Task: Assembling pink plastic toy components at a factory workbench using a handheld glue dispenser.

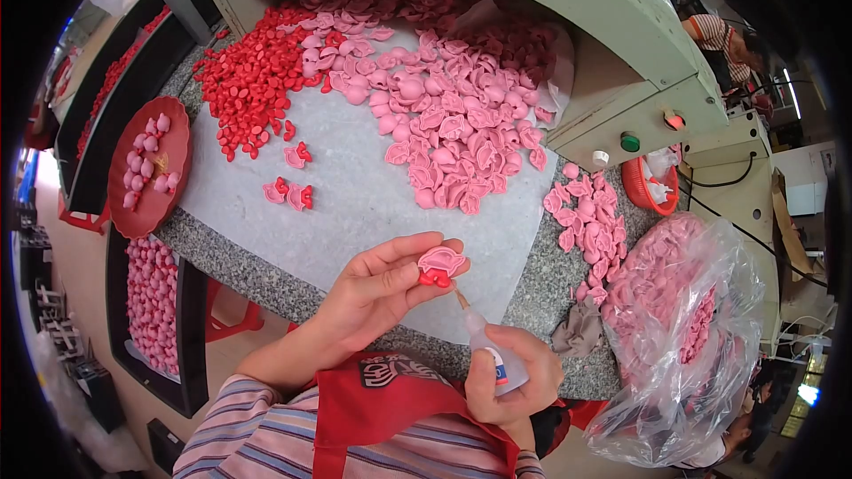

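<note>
Between the thumb and fingers of my left hand is a small pink shell-shaped piece, hollow side showing, with a red piece at its lower edge. My right hand grips a translucent white squeeze bottle. The bottle's thin nozzle points up toward the red piece, close to my left fingertips; whether it touches is too small to tell. Left of my hands, several pink-and-red pieces lie on the white sheet. Beyond them are heaps of red pieces and pink shells.
A red scalloped dish of pink pieces stands at the left, above a black tray full of more. To the right are loose pink shells, a grey cloth, a plastic bag and a red basket. A cabinet with buttons overhangs the back.
</note>
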Tool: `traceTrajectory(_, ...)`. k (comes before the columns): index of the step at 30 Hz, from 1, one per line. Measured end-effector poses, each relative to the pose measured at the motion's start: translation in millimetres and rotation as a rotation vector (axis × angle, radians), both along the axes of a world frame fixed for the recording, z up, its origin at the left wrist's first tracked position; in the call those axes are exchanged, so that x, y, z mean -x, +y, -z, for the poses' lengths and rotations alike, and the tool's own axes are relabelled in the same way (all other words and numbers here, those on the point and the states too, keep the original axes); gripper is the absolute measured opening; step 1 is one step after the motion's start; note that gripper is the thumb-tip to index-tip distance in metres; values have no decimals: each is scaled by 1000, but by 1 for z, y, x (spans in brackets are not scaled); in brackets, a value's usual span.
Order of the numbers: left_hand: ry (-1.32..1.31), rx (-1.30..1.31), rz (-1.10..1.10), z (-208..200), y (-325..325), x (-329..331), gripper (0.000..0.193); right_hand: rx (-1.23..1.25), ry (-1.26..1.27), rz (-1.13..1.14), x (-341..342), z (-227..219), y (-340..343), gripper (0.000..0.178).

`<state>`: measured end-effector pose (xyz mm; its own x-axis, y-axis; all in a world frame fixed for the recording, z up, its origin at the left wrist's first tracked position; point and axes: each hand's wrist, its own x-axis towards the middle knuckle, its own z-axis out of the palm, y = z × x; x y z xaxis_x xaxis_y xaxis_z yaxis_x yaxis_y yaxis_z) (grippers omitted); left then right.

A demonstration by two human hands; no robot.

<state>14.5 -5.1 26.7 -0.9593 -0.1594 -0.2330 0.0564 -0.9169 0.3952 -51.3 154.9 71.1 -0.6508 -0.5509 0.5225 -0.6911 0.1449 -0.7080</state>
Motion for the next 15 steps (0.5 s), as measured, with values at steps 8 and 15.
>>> traceTrajectory(8,-1,1,12,0,1,-1,39,18,-5,-49,-3,5,-1,26)
traceTrajectory(15,-5,5,23,0,0,-1,40,38,-10,-61,-3,3,-2,26)
